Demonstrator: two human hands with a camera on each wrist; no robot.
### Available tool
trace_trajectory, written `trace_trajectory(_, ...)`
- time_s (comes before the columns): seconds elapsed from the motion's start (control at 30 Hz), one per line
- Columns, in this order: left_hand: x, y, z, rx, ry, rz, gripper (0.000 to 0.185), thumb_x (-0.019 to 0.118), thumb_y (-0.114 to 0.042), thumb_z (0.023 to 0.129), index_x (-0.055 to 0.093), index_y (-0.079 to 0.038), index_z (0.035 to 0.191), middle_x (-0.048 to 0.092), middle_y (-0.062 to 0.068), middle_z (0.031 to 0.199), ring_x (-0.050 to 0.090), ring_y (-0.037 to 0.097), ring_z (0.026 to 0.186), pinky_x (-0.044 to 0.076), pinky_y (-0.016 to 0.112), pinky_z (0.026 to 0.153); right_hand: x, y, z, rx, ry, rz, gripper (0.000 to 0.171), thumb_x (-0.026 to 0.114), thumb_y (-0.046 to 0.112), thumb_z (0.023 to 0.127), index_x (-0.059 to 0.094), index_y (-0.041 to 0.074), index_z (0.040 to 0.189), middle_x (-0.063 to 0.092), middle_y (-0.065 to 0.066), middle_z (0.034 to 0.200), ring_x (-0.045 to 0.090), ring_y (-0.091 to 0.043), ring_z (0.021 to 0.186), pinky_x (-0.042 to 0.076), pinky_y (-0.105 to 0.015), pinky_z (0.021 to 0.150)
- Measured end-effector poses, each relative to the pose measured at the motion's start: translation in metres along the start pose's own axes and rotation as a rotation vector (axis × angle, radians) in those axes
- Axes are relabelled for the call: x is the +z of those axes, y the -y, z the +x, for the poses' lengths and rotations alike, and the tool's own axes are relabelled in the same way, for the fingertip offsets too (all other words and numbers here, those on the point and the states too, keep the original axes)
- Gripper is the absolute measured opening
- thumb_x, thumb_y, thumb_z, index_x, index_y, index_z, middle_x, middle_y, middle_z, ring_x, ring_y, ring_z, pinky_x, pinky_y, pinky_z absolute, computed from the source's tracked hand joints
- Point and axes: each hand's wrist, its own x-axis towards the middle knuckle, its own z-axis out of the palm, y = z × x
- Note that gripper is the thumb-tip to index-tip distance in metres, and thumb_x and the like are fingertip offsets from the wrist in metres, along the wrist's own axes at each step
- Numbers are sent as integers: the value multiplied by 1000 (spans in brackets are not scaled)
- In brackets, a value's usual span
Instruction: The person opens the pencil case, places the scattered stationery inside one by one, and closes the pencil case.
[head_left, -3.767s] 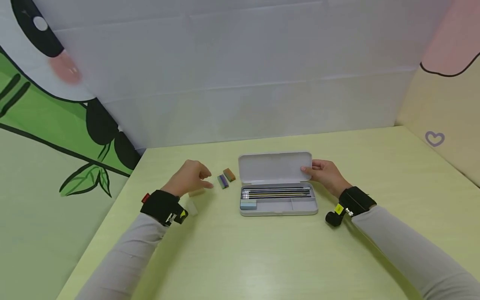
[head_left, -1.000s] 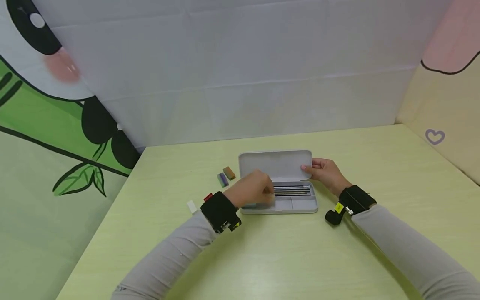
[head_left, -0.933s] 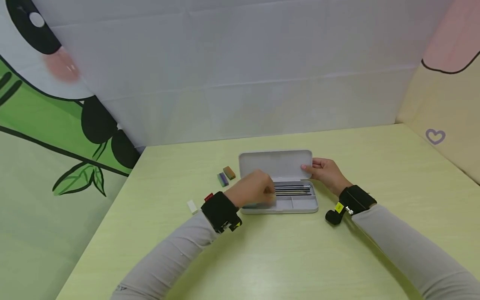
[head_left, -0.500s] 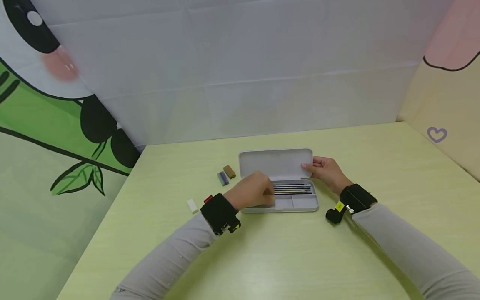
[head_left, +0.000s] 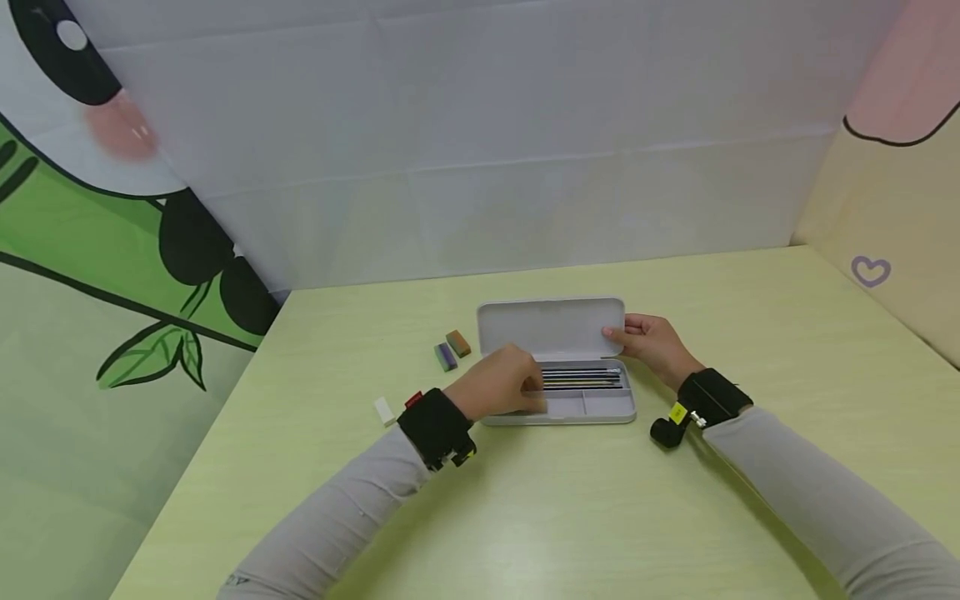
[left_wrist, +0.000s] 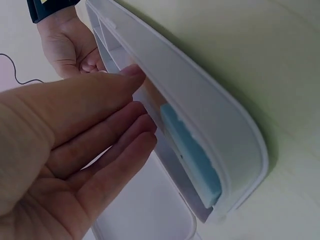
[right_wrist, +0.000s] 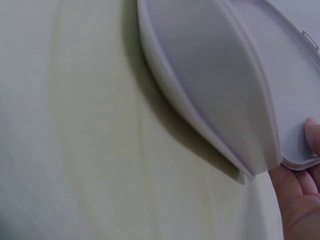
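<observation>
A white pencil case [head_left: 609,405] lies open on the table with its lid [head_left: 551,323] tilted back. My right hand [head_left: 654,346] pinches the lid's right corner, thumb on the inner face. Over the left part of the case is my left hand [head_left: 498,385], thumb and fingers apart. In the left wrist view, its fingertips are right at the front compartment, where a light blue eraser [left_wrist: 192,156] lies and a tan block [left_wrist: 154,95] shows partly behind the thumb. Several pencils [head_left: 583,380] lie in the rear compartment, their left ends hidden by the left hand.
Left of the case, a green-and-purple eraser [head_left: 446,357] and an orange-brown eraser [head_left: 458,343] sit close together on the table [head_left: 570,508]. A small white block [head_left: 384,411] lies near the left wrist strap [head_left: 435,428]. A white wall covering [head_left: 525,167] stands behind.
The left hand has moved right from the loose erasers to the case, and the yellowish block once beside it has left that spot. Lately its fingers have drawn slightly left. The right hand stays put.
</observation>
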Motion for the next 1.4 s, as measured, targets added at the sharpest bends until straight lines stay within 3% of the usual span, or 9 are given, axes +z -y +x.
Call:
trace_trajectory(0.1,-3,3,-2,-6,3,-8,18,76,-23,82,74,-5,79,69,3,73,57,9,66,46,20,65,0,-1,0,3,-3,8,57,63,27,93,47,-7,137,67,-8,122,62,8,84,53,-14,80)
trace_trajectory(0.23,-15,11,-8,-32,-25,-7,11,77,-10,79,75,-1,85,71,9,81,59,14,71,49,25,68,-1,-1,-1,-7,-3,25,56,63,24,93,47,-9,136,69,7,106,63,7,83,53,-13,79)
trace_trajectory(0.37,-32,25,-19,-82,-75,8,17,77,-4,77,76,-2,94,75,10,93,65,18,80,54,29,74,-1,0,-1,-11,-4,16,56,63,24,93,47,-8,136,69,-2,116,62,7,84,53,-13,79)
trace_trajectory(0.5,-45,40,-35,-136,-100,16,16,79,-5,75,75,-3,91,71,8,85,57,16,75,49,27,71,2,1,-4,-6,-11,5,55,62,25,94,48,-7,137,63,-13,128,62,7,85,53,-13,80)
trace_trajectory(0.73,-52,66,-67,-219,-77,-27,18,77,-4,77,76,-3,95,74,11,93,62,19,79,53,30,73,7,-2,-11,-10,-10,21,55,63,24,94,48,-8,136,69,-4,118,63,7,85,54,-14,80)
trace_trajectory(1.0,-48,101,-113,-177,-10,-5,22,72,4,78,74,0,99,73,15,99,68,22,85,56,32,77,14,-3,-23,1,-35,-7,55,61,26,94,48,-6,137,51,-26,138,61,7,88,54,-15,82)
trace_trajectory(1.2,-37,121,-144,-115,42,-42,21,69,6,80,75,-4,97,74,11,97,70,21,85,57,28,75,22,-4,-33,20,-50,-5,56,61,27,95,47,-6,138,49,-27,140,61,7,87,53,-15,82)
trace_trajectory(1.4,-38,124,-161,-81,37,-27,27,67,11,79,75,-4,99,74,11,98,71,23,88,58,29,76,32,-4,-43,23,-62,2,56,60,26,95,45,-6,139,48,-27,141,61,6,90,54,-16,84)
